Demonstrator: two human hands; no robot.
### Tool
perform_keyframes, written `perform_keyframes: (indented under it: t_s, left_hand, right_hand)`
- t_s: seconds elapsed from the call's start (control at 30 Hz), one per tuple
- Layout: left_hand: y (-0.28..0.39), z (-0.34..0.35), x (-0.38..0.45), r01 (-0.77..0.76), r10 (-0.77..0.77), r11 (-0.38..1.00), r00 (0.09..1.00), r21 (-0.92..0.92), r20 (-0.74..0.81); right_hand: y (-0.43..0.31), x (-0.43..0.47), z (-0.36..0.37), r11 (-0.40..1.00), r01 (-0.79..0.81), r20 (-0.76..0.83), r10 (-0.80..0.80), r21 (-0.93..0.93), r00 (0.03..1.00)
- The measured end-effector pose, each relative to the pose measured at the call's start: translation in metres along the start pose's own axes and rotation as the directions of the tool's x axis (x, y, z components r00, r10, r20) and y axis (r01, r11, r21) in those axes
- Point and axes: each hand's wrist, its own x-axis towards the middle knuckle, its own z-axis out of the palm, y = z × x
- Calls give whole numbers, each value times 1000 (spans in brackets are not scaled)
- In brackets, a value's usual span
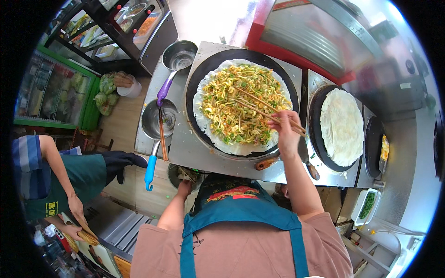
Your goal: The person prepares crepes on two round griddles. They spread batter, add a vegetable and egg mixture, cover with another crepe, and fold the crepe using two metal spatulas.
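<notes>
My right hand [288, 133] grips a pair of wooden chopsticks [252, 108]. Their tips rest in a shredded vegetable filling [222, 114] with yellow and green pieces. Beneath it lies a thin white flatbread [203, 121] on a round black griddle [194, 74]. Low by the apron, my left hand [184, 188] is at a bin [174, 180] holding scraps; its fingers are partly hidden, so whether it grips anything is unclear. A wooden-handled tool [267, 163] lies at the griddle's front edge.
Left of the griddle sit a purple-handled metal ladle [165, 87] and a blue-handled one [150, 172], with chopsticks [162, 135] across the latter. A second griddle [314, 111] at right carries a pale flatbread [342, 127]. At lower left, a co-worker [74, 173] handles food over a counter.
</notes>
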Motion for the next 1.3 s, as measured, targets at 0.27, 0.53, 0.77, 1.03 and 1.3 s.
perform_keyframes:
  t_s: [0.27, 0.53, 0.77, 1.03, 1.3]
  left_hand:
    - [4, 7, -10, 26, -25, 999, 999, -34, 19]
    - [31, 26, -19, -261, 261, 965, 965, 32, 30]
    - [35, 36, -20, -99, 95, 988, 995, 122, 36]
    - [7, 26, -16, -55, 54, 997, 998, 52, 31]
    - [-16, 18, 12, -465, 450, 834, 885, 298, 121]
  right_hand:
    - [-6, -13, -120, 978, -24, -266, 80, 208, 961]
    - [-5, 30, -100, 977, 67, -306, -1, 204, 952]
    - [-1, -7, -104, 979, 16, -149, 14, 202, 989]
    - [-16, -27, -137, 969, 104, -363, -16, 223, 932]
    - [-21, -35, -128, 986, 117, -356, -67, 122, 932]
